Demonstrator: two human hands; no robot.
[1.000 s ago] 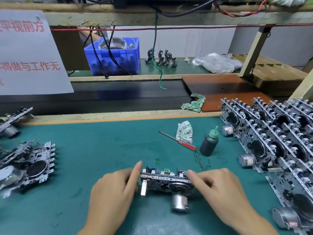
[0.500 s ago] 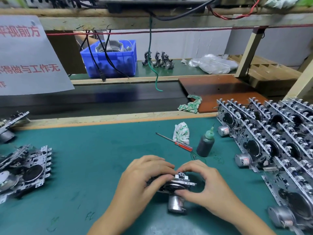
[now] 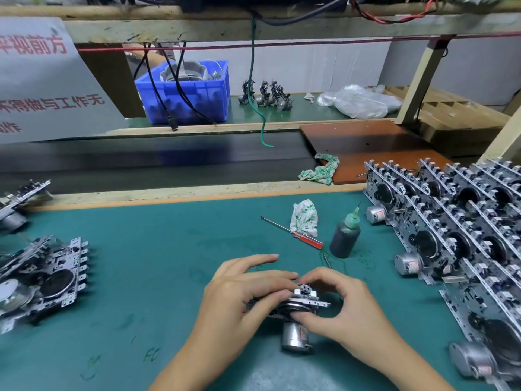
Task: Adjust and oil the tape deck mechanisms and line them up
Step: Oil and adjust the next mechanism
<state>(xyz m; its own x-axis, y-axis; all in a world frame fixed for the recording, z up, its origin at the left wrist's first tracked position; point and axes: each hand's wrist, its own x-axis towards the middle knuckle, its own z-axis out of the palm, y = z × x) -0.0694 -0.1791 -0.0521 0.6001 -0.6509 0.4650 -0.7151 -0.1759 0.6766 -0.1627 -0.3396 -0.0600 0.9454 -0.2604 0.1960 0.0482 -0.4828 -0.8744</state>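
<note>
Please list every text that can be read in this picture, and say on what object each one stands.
"平视前方": red characters, top line of the white paper sign, cut at the left edge.
"不得做与工作无": second line of the same sign, partly cut.
Third line: only "作" shows.
Motor labels on the lined-up mechanisms: too small to read.

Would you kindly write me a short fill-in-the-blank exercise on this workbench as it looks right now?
1. Both hands, left hand and right hand, grip one tape deck mechanism above the ____ mat.
2. The screwdriver has a ____ handle.
3. The oil bottle stands upright, its nozzle tip pointing ____.
4. The finished mechanisms are lined up on the person's ____ side.

Missing words: green; red; up; right
</note>
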